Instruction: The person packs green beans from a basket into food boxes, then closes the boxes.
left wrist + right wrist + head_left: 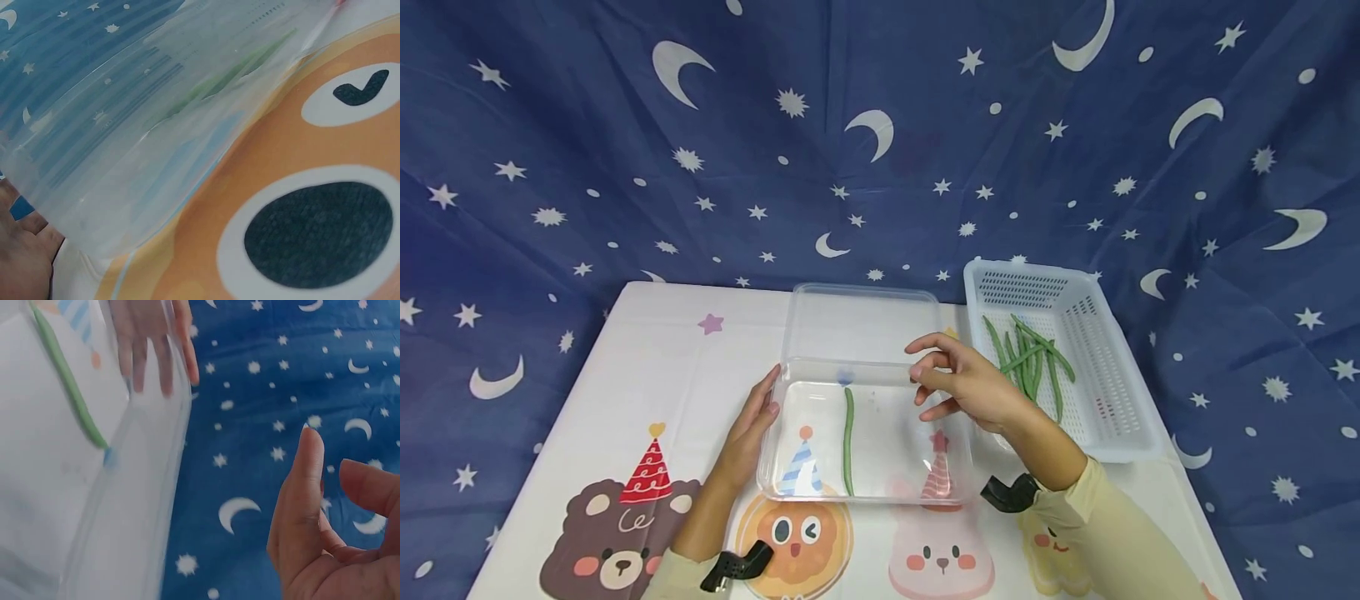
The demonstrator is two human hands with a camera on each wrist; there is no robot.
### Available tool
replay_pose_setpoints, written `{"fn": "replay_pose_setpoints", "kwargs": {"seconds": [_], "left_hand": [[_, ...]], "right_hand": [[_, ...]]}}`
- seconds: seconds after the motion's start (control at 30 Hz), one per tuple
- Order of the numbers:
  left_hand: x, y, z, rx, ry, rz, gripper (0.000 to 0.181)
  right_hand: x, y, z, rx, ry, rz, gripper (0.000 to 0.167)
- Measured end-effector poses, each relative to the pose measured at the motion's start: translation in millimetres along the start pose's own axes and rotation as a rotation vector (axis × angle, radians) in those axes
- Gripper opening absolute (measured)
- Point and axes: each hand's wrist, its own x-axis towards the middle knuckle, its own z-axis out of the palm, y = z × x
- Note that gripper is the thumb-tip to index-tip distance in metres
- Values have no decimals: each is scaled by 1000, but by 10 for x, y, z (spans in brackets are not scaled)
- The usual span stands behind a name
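A clear plastic container (887,492) stands on the table with one green bean (847,442) lying lengthwise in it; the bean also shows in the right wrist view (72,394). My left hand (748,433) rests against the container's left wall, fingers extended along it; in the left wrist view that hand (25,256) is partly cut off at the edge. Above the container's right side my right hand (970,385) hovers, its fingers parted and loosely bent, holding nothing. In the right wrist view, the right hand (337,537) has a gap between thumb and fingers.
The container's clear lid (861,327) extends behind it. To the right, a white perforated basket (1108,358) holds several green beans (1052,379). A patterned cloth (587,400) covers the table, and a blue star-printed curtain (925,150) hangs behind.
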Motion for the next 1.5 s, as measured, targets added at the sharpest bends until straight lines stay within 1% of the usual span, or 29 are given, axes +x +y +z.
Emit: {"fn": "replay_pose_setpoints", "kwargs": {"seconds": [0.2,0.3,0.4,0.5,0.57,0.63,0.7,0.87,0.97,1.13,1.27,1.4,1.5], "left_hand": [[-1,-3,-13,-12,12,-3,56],[-3,-6,-12,-16,12,-4,56],[-6,1,-4,-24,3,-1,56],[-3,11,5,-31,-3,2,55],[2,18,9,-30,-5,2,55],[1,22,7,-27,-3,-1,55],[-2,21,5,-24,1,-9,55],[-7,8,6,-12,8,-28,55],[-8,5,12,-13,2,-28,55],[-4,2,8,-19,0,-19,55],[-10,0,4,-25,-2,-23,56],[-9,-4,1,-34,0,-27,55],[-7,-4,-3,-32,5,-25,55]], "right_hand": [[-95,-90,-288,-9,75,-38,45],[-148,-120,-474,2,101,-55,42],[-203,-148,-667,40,116,-81,38],[-240,-170,-858,72,117,-119,36],[-259,-185,-988,68,119,-131,36],[-265,-197,-1122,47,117,-124,36],[-271,-208,-1266,-8,121,-104,34],[-262,-168,-1637,-160,116,-37,37],[-223,-61,-1845,-169,117,-5,41],[-104,174,-2116,-163,151,48,45],[-33,359,-2289,-161,213,103,51],[31,518,-2434,-148,280,168,51],[94,623,-2512,-152,329,195,52]]}}
